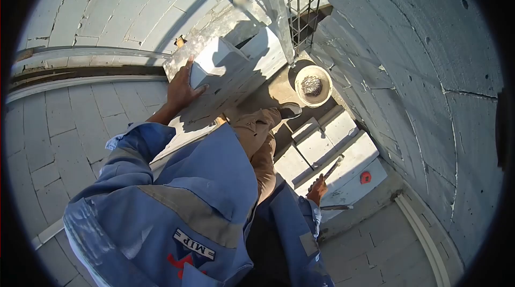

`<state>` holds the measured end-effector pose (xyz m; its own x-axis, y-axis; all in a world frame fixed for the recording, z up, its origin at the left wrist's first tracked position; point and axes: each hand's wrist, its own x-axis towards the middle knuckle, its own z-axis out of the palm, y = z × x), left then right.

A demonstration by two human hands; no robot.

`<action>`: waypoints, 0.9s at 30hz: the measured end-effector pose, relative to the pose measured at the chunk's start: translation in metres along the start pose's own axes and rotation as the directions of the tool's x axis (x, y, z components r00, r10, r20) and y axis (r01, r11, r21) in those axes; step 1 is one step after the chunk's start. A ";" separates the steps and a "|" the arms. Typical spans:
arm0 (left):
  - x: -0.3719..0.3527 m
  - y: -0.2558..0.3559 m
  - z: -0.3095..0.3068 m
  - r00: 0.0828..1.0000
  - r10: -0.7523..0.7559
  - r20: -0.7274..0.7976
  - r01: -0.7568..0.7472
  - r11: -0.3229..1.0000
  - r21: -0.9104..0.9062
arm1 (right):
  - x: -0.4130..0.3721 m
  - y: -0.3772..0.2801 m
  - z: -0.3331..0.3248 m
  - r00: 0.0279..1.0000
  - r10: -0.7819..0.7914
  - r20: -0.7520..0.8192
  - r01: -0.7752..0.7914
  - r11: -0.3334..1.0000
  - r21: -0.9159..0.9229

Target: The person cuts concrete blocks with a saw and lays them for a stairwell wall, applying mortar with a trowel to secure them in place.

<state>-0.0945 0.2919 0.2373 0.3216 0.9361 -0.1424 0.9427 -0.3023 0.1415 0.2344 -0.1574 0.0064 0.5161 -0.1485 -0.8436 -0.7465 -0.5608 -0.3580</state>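
The left hand (pixel 182 93) is partly open, fingers spread and thumb out, laid on the near edge of a white block (pixel 222 80). The right hand (pixel 317 189) is closed round the handle of a slim tool (pixel 333 167), held over pale blocks (pixel 322 145). Ahead of the right hand, a round bucket (pixel 300 90) holds a tangled, wire-like bundle (pixel 311 86). Floor shows between the left hand's block and the bucket, a shoe (pixel 290 110) beside its rim. Right of the right hand, a red object (pixel 366 177) sits short of the wall (pixel 429 83).

Two hands (pixel 182 91) — one bucket (pixel 313 86) — one tape measure (pixel 366 177)
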 end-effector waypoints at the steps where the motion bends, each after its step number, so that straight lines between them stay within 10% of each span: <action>1: -0.002 -0.003 -0.002 1.000 -0.017 -0.008 0.016 0.999 -0.031 | -0.022 -0.018 -0.003 0.997 -0.064 0.039 0.066 0.996 -0.056; 13: 0.001 -0.011 -0.004 1.000 -0.018 0.004 0.018 0.996 -0.091 | -0.231 -0.177 0.064 0.641 -0.697 0.322 0.752 0.654 -0.080; 15: 0.002 -0.009 -0.006 0.993 0.031 -0.112 -0.041 0.995 -0.088 | -0.226 -0.201 0.088 0.648 -0.637 0.418 0.761 0.560 -0.328; 21: 0.003 -0.003 0.000 0.987 -0.094 -0.134 0.086 0.994 -0.066 | -0.283 -0.270 0.161 0.351 -0.434 0.830 0.890 0.429 -0.152; 23: 0.006 -0.004 -0.005 0.993 -0.067 -0.095 0.058 0.993 -0.098 | -0.314 -0.290 0.185 0.396 -0.308 0.865 0.907 0.277 -0.317; 27: 0.005 -0.007 -0.004 0.988 -0.073 -0.138 0.053 0.988 -0.146 | -0.325 -0.283 0.231 0.093 -0.316 0.944 0.993 0.092 -0.067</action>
<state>-0.0995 0.2993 0.2397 0.2362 0.9716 -0.0158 0.9351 -0.2228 0.2754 0.1812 0.2381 0.2889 -0.1128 0.9323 -0.3437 0.4726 -0.2540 -0.8439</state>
